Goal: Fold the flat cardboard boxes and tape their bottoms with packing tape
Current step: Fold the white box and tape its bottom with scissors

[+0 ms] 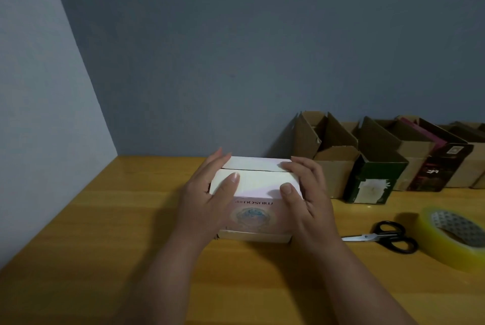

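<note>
Now both hands, left (210, 188) and right (305, 191), grasp the pink box (256, 193), pressing flaps closed; tape roll (456, 238) at three o'clock comes next.

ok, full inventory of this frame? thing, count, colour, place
pink box: 1, pale pink with print, table centre, flaps folded shut on top
open boxes: a row, count unclear, brown, dark green and dark red, along wall at right
scissors: 1, black handles, right of pink box
tape: 1 roll, clear yellowish, right edge
table: 1, yellow wood
wall: grey-blue, behind
left hand: on box's left side, thumb on top flap
right hand: on box's right side, thumb on top flap
</note>
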